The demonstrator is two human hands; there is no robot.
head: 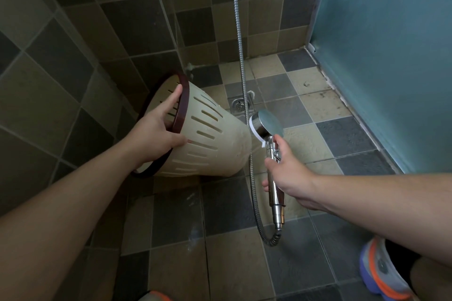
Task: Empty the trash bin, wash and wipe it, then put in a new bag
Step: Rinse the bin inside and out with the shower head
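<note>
left hand [156, 133] fingers [175, 95] hooked over dark rim, grasping cream slotted trash bin [215, 139] | bin tipped on its side above tiled floor [318, 115], base toward shower head [267, 123] | right hand [287, 173] clenched on chrome handle | hose [241, 56] hangs by drain [241, 105]

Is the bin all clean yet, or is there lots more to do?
Not yet. Emptying looks done: the bin shows no bag or trash where its inside is visible. Washing is in hand: the left hand tips it by the rim while the right hand aims the shower head at its base. Wiping and a new bag remain.
</note>
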